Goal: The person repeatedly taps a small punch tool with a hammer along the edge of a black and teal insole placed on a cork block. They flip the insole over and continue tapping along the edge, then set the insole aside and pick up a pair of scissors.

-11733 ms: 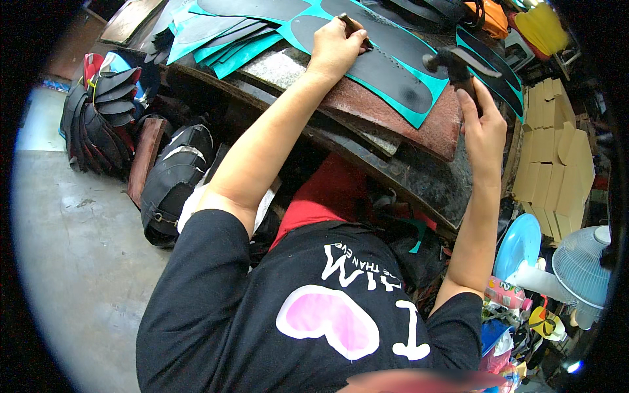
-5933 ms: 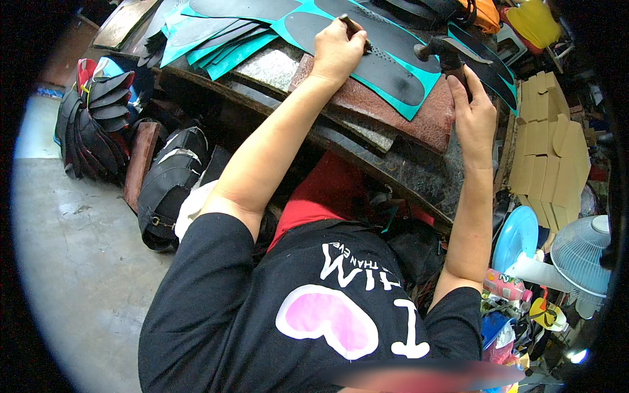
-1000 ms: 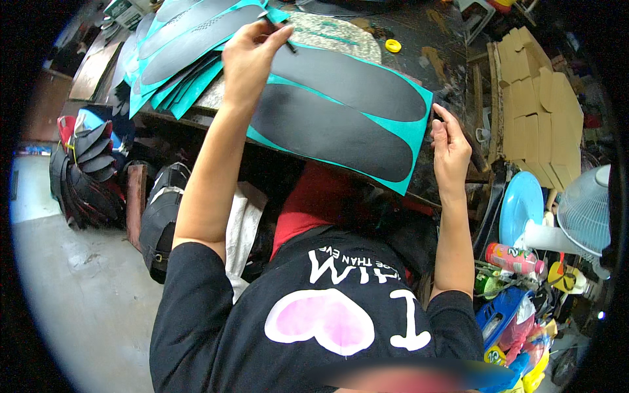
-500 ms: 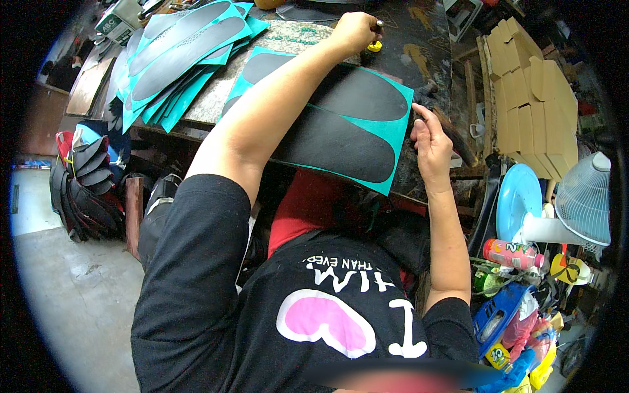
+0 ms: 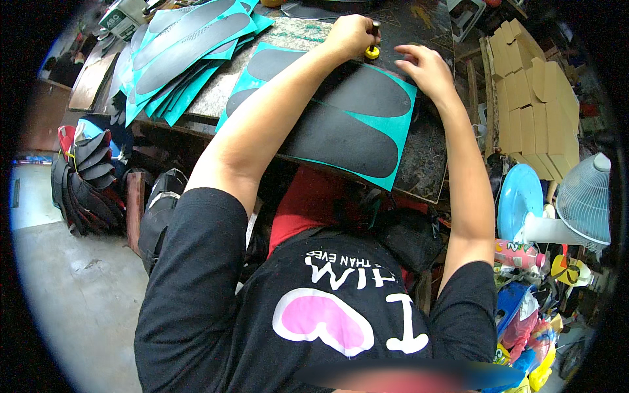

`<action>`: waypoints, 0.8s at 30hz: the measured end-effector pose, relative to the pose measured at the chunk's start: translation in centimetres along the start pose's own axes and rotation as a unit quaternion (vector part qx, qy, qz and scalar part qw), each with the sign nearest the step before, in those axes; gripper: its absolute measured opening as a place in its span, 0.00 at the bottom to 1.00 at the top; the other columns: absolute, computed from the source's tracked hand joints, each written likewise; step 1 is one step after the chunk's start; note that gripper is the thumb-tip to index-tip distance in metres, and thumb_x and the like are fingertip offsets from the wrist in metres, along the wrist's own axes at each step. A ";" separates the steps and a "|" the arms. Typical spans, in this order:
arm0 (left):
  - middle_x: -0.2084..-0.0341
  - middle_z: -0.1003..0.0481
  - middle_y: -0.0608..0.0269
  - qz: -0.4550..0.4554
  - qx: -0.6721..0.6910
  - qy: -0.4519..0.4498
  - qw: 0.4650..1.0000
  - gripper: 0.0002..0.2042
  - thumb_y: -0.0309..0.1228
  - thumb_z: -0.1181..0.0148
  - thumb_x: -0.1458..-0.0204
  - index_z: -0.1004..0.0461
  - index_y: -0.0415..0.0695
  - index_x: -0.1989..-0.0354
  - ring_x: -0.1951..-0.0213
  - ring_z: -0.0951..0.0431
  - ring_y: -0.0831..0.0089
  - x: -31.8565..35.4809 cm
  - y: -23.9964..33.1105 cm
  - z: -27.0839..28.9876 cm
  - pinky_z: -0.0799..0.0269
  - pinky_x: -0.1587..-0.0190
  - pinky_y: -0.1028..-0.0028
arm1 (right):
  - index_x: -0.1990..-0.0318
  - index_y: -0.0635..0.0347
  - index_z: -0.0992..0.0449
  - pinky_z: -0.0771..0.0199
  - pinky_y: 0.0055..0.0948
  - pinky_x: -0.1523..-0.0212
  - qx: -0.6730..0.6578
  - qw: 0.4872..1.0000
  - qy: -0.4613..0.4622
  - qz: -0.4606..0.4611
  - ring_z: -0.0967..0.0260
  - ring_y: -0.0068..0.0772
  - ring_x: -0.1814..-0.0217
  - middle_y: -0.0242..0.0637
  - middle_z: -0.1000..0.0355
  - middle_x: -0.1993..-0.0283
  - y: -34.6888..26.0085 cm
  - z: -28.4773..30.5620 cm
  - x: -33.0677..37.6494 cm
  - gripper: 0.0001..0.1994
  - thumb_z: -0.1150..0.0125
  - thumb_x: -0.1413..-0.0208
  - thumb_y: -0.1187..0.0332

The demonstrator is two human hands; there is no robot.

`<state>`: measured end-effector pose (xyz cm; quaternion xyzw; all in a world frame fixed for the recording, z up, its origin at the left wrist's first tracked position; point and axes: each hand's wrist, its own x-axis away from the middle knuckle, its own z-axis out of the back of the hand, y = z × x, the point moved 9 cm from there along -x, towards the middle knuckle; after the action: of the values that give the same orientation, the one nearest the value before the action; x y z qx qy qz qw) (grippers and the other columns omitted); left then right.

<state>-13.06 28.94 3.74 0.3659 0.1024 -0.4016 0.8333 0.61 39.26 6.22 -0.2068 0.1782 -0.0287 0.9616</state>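
Observation:
A teal sheet (image 5: 401, 131) with black sole-shaped pieces (image 5: 344, 137) on it lies before me at the table's front edge, partly under my left forearm. Beyond its far edge, my left hand (image 5: 354, 38) is closed around a small upright tool with a dark handle and a round yellow end (image 5: 372, 53). That end is down at the tabletop. Just to the right, my right hand (image 5: 427, 71) is raised near the sheet's far right corner. Its fingers are apart and hold nothing.
Stacked teal sheets with black sole shapes (image 5: 190, 56) lie at the far left on a speckled slab (image 5: 288, 34). Tan cardboard boxes (image 5: 534, 105) and a white-caged fan (image 5: 585, 200) stand on the right. A bundle of dark sole pieces (image 5: 92, 183) hangs at the left.
My right hand has left the sheet's right edge and moved away from me and left, toward the tool. The tool's yellow end sits slightly nearer to me, and its handle shows more.

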 end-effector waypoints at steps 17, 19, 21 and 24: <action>0.77 0.20 0.56 0.091 0.085 -0.024 0.992 0.08 0.33 0.36 0.53 0.18 0.42 0.68 0.74 0.19 0.69 0.8 -0.6 3.8 0.25 0.67 0.70 | 0.53 0.36 0.20 0.24 0.36 0.53 0.013 0.987 -0.145 -0.074 0.23 0.34 0.54 0.30 0.21 0.58 2.1 -6.7 -4.9 0.21 0.30 0.57 0.50; 0.79 0.21 0.57 0.113 0.108 -0.003 0.988 0.09 0.34 0.37 0.52 0.19 0.42 0.71 0.76 0.20 0.70 1.4 -0.7 6.3 0.25 0.70 0.69 | 0.53 0.36 0.20 0.24 0.38 0.55 0.027 0.985 -0.160 -0.065 0.23 0.34 0.56 0.31 0.21 0.58 1.3 -6.6 -4.7 0.20 0.30 0.57 0.51; 0.78 0.21 0.59 0.096 0.148 0.049 0.983 0.08 0.33 0.37 0.50 0.20 0.41 0.71 0.77 0.22 0.73 2.2 -0.3 8.4 0.27 0.71 0.70 | 0.54 0.37 0.20 0.24 0.38 0.57 0.067 0.990 -0.118 -0.042 0.22 0.34 0.57 0.31 0.21 0.60 0.2 -5.3 -4.7 0.19 0.30 0.56 0.52; 0.77 0.20 0.62 0.117 0.231 0.020 0.966 0.06 0.31 0.38 0.49 0.20 0.41 0.70 0.78 0.24 0.75 3.0 -0.5 7.4 0.28 0.71 0.71 | 0.55 0.40 0.21 0.26 0.34 0.61 0.111 0.991 -0.070 0.008 0.25 0.31 0.62 0.28 0.25 0.67 -1.9 -3.4 -4.6 0.17 0.30 0.55 0.56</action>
<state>-12.38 21.78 7.37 0.5661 -0.0203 -0.3069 0.7648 -4.87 36.78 5.58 -0.0990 0.1082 -0.0263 0.9888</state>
